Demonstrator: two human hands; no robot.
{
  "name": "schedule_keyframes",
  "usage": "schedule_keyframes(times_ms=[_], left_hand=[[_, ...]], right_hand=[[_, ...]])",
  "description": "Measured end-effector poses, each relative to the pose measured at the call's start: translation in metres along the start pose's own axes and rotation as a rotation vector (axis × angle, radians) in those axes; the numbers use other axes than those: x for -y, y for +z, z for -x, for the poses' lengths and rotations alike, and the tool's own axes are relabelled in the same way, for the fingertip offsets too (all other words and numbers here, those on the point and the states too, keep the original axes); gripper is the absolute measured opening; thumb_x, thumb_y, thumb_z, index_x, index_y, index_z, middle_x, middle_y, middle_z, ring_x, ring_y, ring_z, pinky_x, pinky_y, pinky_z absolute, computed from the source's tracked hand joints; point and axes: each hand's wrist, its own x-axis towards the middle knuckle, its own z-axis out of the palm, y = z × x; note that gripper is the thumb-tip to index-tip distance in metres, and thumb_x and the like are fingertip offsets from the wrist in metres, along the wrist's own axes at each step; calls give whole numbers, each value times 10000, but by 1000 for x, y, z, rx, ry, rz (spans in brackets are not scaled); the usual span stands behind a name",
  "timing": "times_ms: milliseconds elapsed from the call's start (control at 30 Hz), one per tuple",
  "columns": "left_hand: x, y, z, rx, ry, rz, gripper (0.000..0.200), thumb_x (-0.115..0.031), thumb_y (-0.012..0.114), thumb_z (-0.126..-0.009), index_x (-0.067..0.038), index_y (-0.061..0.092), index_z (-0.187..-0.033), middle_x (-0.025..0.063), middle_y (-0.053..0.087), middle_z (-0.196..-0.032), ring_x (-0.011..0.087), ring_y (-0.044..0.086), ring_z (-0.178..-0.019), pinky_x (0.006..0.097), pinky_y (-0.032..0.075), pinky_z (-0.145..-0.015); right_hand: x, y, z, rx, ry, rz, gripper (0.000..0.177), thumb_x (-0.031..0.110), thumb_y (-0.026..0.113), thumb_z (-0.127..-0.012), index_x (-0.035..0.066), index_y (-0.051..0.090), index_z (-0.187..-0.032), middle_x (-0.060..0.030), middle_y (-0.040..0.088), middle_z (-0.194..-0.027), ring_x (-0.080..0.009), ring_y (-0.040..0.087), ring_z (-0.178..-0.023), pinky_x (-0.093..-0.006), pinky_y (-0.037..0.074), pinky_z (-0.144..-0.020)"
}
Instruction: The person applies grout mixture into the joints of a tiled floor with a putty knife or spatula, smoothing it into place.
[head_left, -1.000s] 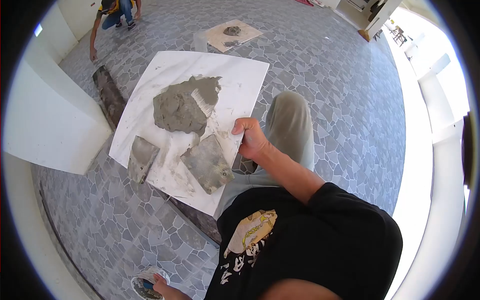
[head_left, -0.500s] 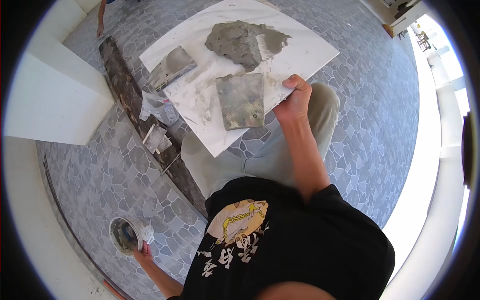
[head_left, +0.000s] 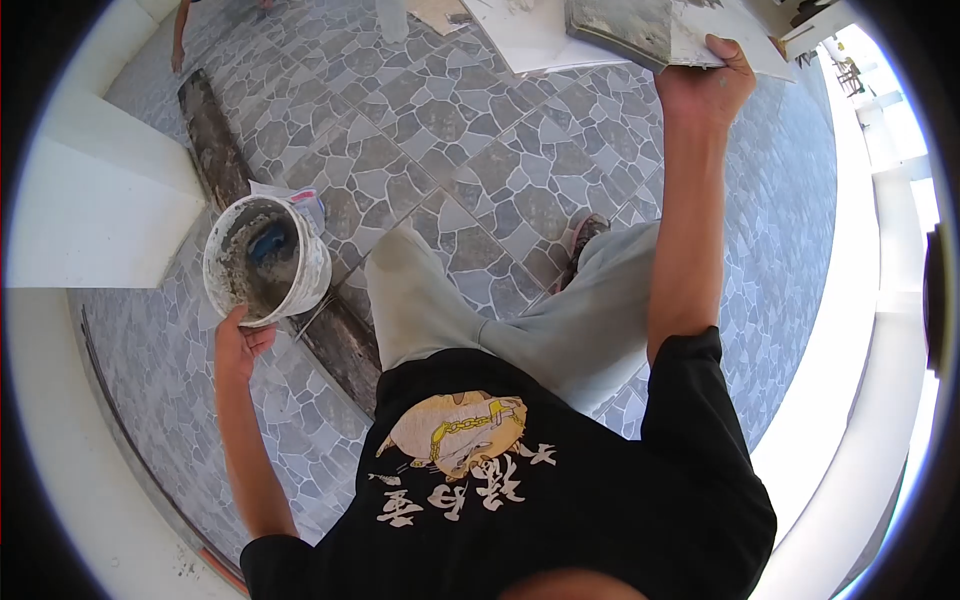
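Observation:
My left hand grips the near rim of a white bucket, its thumb over the edge. The bucket is smeared with grey mortar and tips open toward me. Inside it lies a blue object whose kind I cannot make out. At the upper right my right hand is closed on the near edge of a white marble-look board, thumb on top. Beside that thumb lies a thick rectangular slab with grey mortar on its face. The board's far part is cut off by the frame.
A dark, rough wooden beam lies on the stone-patterned tile floor, running behind the bucket. Next to the bucket is a plastic bag. A white pillar stands at left. Another person's arm shows at the top left.
The bucket in my left hand has moved up and forward from low beside me. My right hand has carried the board away from my lap, forward and right.

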Motion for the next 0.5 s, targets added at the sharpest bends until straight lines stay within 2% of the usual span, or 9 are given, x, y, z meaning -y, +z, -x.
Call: schedule_keyframes(times_ms=[67,133,200,300,433,500], left_hand=[[-30,59,-28,169,-8,-81,401,-334,563,-905,37,631,-1039,182,712,-852,237,711,-677,344,596,-636],[-57,136,-44,268,-9,-157,401,-330,564,-905,43,633,-1034,190,712,-859,241,713,-685,343,599,-640],[-79,219,-57,378,-2,-244,408,-323,560,-906,57,629,-1038,201,709,-868,252,716,-704,345,602,-643],[-74,341,-100,513,-25,-337,425,-318,541,-916,73,613,-1065,208,705,-887,273,718,-735,355,601,-646],[-51,510,-142,719,-67,-366,423,-309,506,-934,74,599,-1086,204,702,-911,274,718,-758,364,594,-685],[-42,593,-144,742,-121,-347,408,-304,489,-942,59,600,-1090,189,703,-918,266,717,-759,366,592,-691]], right_hand=[[15,-24,-21,21,10,-47,699,413,646,-805,208,448,-1443,-197,514,-1395,-295,523,-1271,-426,390,-1094],[32,-36,-12,-148,-155,99,651,39,533,-633,1,484,-1280,-124,555,-1270,-342,519,-1202,-482,380,-1107],[53,-66,-19,-164,-236,180,667,48,527,-636,-17,467,-1297,-151,549,-1277,-356,520,-1210,-488,388,-1105],[80,-104,-23,-247,-247,200,663,77,515,-661,-68,443,-1304,-205,548,-1268,-385,523,-1223,-513,405,-1093],[98,-143,-44,-414,-313,231,668,71,520,-653,-56,446,-1305,-192,554,-1263,-378,531,-1211,-504,409,-1090],[106,-157,-61,-371,-334,231,675,65,526,-644,-41,449,-1306,-175,555,-1261,-365,532,-1206,-497,409,-1089]])
